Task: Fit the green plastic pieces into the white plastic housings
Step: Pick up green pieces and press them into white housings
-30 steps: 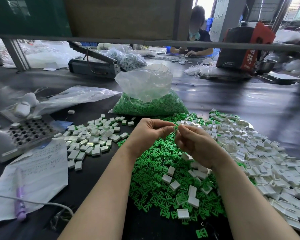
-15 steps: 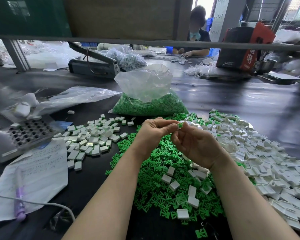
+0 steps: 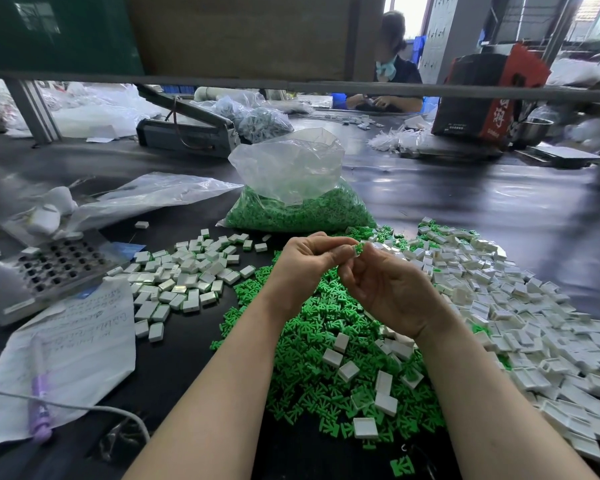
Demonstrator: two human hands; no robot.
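My left hand [image 3: 307, 263] and my right hand [image 3: 392, 292] meet above the middle of the table. Between their fingertips sits a small white housing with a green piece [image 3: 358, 248] in its open end. The left fingers pinch it from the left and the right fingers curl round it from below. Under my hands lies a heap of loose green pieces [image 3: 312, 344] with a few white housings on top. A large pile of empty white housings [image 3: 520, 306] spreads to the right. Housings with green inside [image 3: 184, 275] lie in a group to the left.
A clear bag of green pieces [image 3: 298, 202] stands behind my hands. At the left are a metal block with holes [image 3: 49, 268], a written sheet [image 3: 73, 348], a purple pen [image 3: 39, 393] and a white cable [image 3: 84, 407]. Another person works at the far side of the table.
Both hands have lifted a little and turned, the right palm now facing up more. The green piece shows more plainly at the fingertips.
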